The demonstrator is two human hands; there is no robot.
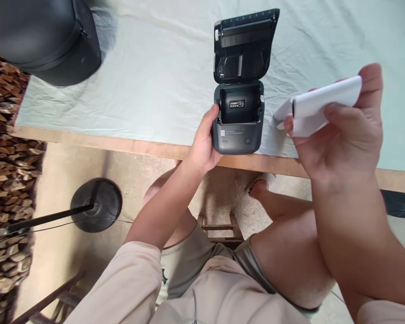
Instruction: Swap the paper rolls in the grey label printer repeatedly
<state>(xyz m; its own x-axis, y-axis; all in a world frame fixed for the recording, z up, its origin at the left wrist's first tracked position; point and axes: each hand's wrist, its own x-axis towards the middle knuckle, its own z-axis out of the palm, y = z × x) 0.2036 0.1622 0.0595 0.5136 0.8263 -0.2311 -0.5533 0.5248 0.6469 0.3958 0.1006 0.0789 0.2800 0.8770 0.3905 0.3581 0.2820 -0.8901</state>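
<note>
A small dark grey label printer (238, 135) sits at the table's front edge with its lid (245, 45) flipped up. Its inner bay is exposed, showing a small black-and-white sticker and no roll inside. My left hand (207, 141) grips its left side, thumb near the bay's rim and the other fingers hidden beneath. To the right of the printer, my right hand (344, 130) holds white paper (327, 96), which looks like a roll with a loose flap, between thumb and fingers above the table. Part of the white paper reaches left, behind the fingertips.
A pale green cloth (155, 76) covers the wooden table (121, 146). A black rounded case (47, 40) stands at the back left. Below are a round black stand base (96, 204) with a pole and cable, a wooden stool (219, 227), and stacked firewood (10, 193) at left.
</note>
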